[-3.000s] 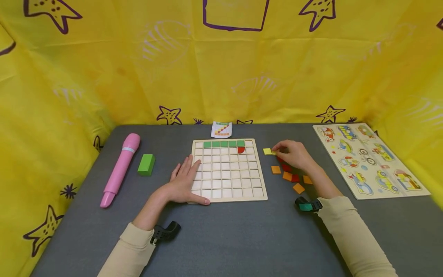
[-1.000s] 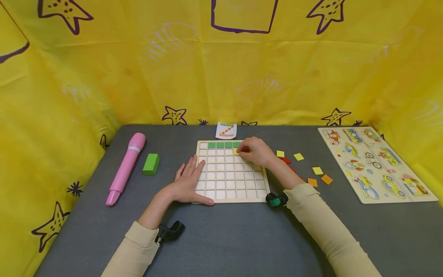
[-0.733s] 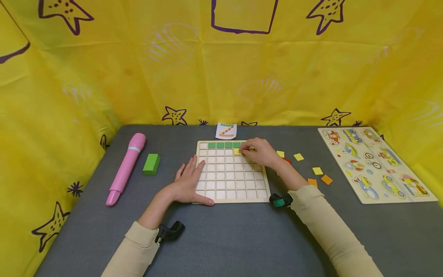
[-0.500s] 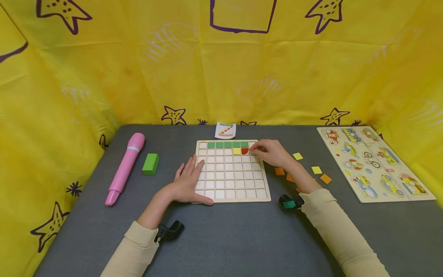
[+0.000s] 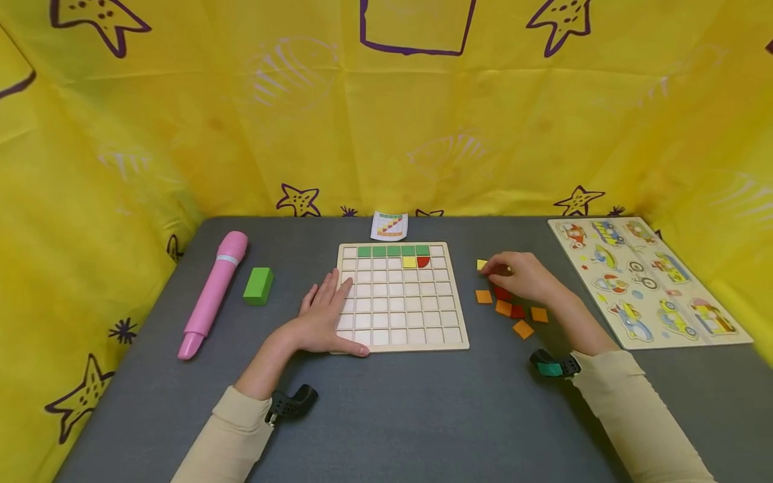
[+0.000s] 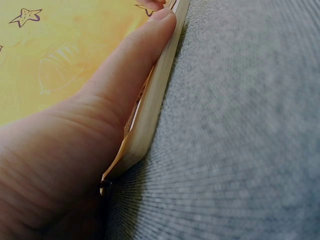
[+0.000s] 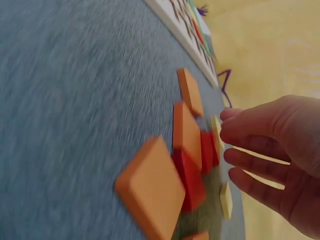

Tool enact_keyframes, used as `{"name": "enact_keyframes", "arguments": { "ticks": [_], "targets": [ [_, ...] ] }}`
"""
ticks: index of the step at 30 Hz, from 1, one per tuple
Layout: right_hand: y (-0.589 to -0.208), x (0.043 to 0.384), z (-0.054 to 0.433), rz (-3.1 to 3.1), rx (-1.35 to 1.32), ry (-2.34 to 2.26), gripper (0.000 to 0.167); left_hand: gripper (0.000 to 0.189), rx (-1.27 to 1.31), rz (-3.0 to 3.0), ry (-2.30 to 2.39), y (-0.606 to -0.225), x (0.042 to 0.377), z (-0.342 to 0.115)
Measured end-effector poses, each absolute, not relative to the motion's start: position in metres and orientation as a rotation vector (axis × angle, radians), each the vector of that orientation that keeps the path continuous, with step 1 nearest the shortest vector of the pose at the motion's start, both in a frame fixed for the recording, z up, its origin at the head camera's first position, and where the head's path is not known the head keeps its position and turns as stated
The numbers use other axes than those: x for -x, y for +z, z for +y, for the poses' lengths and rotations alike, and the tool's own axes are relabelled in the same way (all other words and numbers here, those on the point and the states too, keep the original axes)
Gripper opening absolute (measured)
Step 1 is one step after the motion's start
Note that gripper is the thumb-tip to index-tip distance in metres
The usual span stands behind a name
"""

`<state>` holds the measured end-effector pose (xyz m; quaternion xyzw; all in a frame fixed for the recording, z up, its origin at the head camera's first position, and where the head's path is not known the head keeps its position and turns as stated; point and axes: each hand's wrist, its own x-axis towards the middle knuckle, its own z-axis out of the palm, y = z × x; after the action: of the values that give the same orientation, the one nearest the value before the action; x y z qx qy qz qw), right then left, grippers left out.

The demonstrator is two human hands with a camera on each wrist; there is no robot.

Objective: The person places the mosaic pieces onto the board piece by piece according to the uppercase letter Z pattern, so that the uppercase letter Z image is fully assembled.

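My left hand (image 5: 323, 318) lies spread on the left edge of a wooden grid board (image 5: 395, 305). In the left wrist view its thumb (image 6: 140, 55) runs along the board's front edge (image 6: 155, 105). A row of green tiles (image 5: 394, 251) fills part of the top row; below sit a yellow square tile (image 5: 409, 262) and a red quarter-round tile (image 5: 423, 261). My right hand (image 5: 521, 276) hovers over loose tiles, fingertips close to another yellow tile (image 5: 481, 265). The right wrist view shows bent fingers (image 7: 255, 160) with nothing between them, beside orange tiles (image 7: 155, 192) and red tiles (image 7: 189, 180).
A small pattern card (image 5: 389, 227) lies behind the board. On the left are a green block (image 5: 258, 286) and a pink microphone-shaped toy (image 5: 211, 295). A wooden vehicle puzzle (image 5: 649, 310) lies at the right. Yellow cloth (image 5: 386, 134) hangs behind the grey table (image 5: 410, 416).
My right hand brought a yellow tile to the cell left of the red quarter-round, let go, and moved back right to the loose tiles. My left hand stayed on the board.
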<state>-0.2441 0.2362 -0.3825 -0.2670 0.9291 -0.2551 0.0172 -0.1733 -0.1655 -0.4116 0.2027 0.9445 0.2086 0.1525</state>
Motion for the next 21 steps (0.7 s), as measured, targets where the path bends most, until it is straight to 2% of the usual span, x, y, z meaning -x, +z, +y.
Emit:
{"name": "enact_keyframes", "arguments": {
  "ticks": [21],
  "targets": [
    [-0.3905, 0.2417, 0.2344, 2.861, 0.828, -0.864, 0.022, 0.132, -0.594, 2.710, 0.605, -0.4122, 0.1733, -0.1667]
  ]
}}
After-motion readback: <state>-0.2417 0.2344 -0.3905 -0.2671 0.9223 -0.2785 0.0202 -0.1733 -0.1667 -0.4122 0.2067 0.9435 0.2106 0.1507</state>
